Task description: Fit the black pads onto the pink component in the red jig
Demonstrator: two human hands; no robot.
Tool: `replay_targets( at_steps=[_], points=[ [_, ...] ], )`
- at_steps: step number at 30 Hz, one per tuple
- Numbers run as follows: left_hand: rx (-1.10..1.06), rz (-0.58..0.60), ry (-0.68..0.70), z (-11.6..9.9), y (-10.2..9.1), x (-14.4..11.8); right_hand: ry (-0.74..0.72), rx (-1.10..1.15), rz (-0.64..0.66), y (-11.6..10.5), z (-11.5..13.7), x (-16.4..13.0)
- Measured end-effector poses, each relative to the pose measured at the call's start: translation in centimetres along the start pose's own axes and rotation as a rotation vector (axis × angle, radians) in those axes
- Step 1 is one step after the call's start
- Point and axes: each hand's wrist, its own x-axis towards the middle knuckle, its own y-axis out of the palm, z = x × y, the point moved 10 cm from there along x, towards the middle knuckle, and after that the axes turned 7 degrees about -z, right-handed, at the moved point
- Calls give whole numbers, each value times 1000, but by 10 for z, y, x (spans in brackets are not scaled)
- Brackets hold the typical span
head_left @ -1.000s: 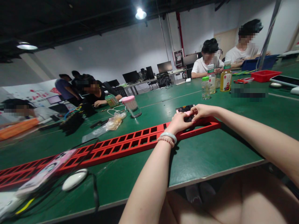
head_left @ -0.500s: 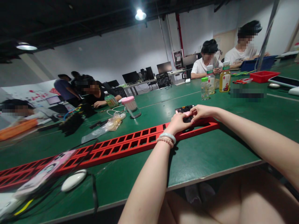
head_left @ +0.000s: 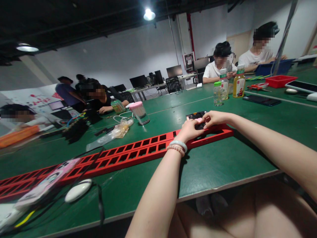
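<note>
Red slotted rack (head_left: 138, 152) lies across the green table (head_left: 223, 165). Head view: your left hand (head_left: 189, 130) and right hand (head_left: 215, 118) pinch one small black part (head_left: 199, 125) over its two-o'clock end (grip partly hidden); misalignment could jam it.

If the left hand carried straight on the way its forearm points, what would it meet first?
The left hand points up-table toward the far right. Right ahead lies the small black part that both hands are on, with the right hand on it too. Beyond that, probably bare green table before the bottles; depth is unclear.
</note>
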Motion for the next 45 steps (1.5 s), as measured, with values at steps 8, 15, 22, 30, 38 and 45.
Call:
replay_targets(
  at_steps=[8, 15, 22, 30, 38, 45],
  points=[
    [4, -9, -3, 1, -1, 0, -39, -64, -2, -2, 2, 0],
    [9, -9, 10, 2, 1, 0, -68, -63, 21, 0, 0, 2],
    [42, -6, 65, 4, 5, 3, -67, -33, 53, 1, 0, 2],
    [26, -17, 82, 0, 3, 3, -100, -33, 43, 2, 4, 2],
    [17, -48, 24, 0, -2, 1, -39, -14, 34, 4, -6, 4],
    [30, -40, 41, 0, 0, 0, -72, -44, 6, 1, -4, 3]
  ],
)
